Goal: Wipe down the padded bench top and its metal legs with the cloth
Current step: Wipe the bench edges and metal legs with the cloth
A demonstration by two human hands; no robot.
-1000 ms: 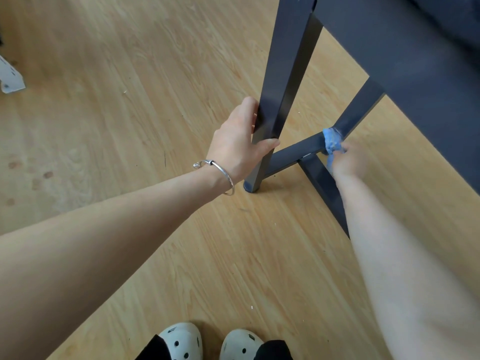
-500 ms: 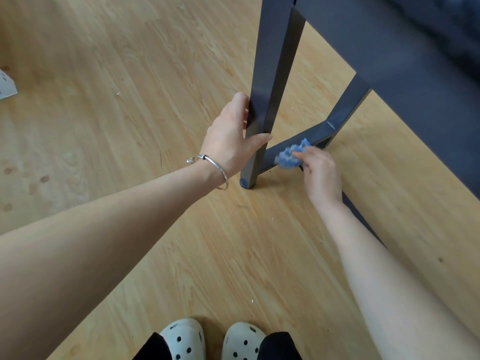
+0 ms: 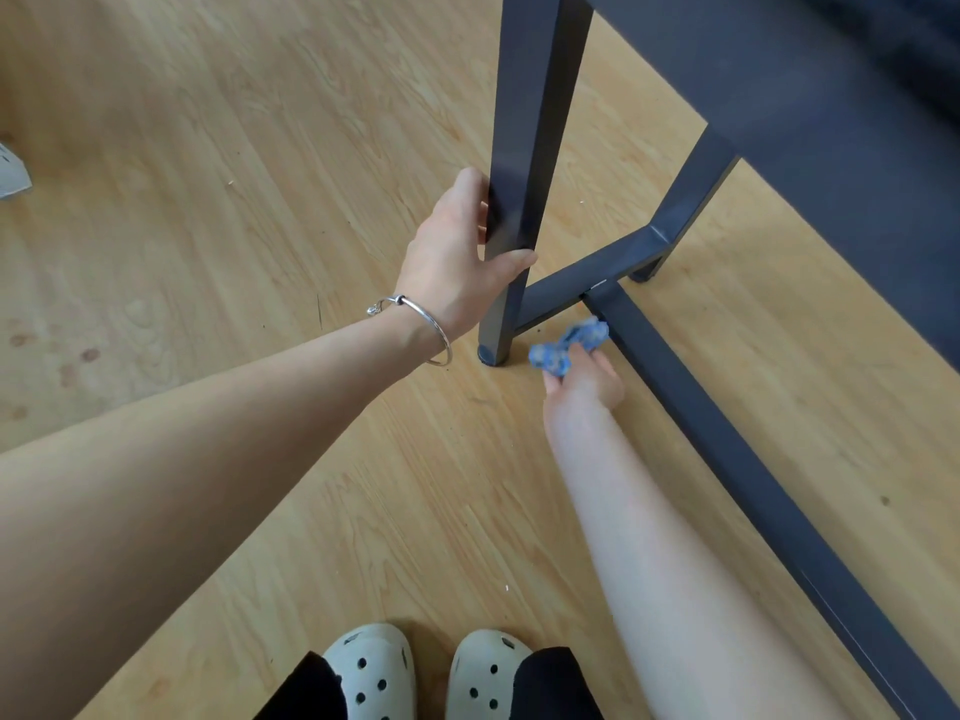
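Head view, looking down. Padded bench top (image 3: 924, 23) is cut off at the upper right corner, just a dark blur, padding not readable; the dark frame panel (image 3: 805, 96) under it also runs out of frame. Left hand (image 3: 457, 262) grips the near metal leg (image 3: 524, 148) low down, thumb across the near face, fingers wrapped behind the leg and mostly hidden. Silver bracelet (image 3: 426, 324) sits on that wrist. Right hand (image 3: 584, 387) is low by the floor (image 3: 208, 200), just right of the leg's foot, pinching the blue cloth (image 3: 566, 348); its fingers are blurred and tucked under the cloth, so the exact grip is hard to make out. Cloth is bunched into a short twisted strip, long axis running from lower left at the right hand's fingertips up and right toward the joint where the cross bar (image 3: 587, 283) meets the long floor rail (image 3: 727, 444). Its far end is at the rail's near edge; touching or just short, cannot tell. Near leg stands upright, top cut off by the frame edge. Long rail runs from beyond the right hand back along the right forearm and out the bottom right corner. Far leg (image 3: 685, 200) is half hidden behind the frame panel. White clogs (image 3: 374, 672) show at the bottom edge, toes only. Pale object (image 3: 10, 174) far left of the left hand is cropped, unidentifiable.
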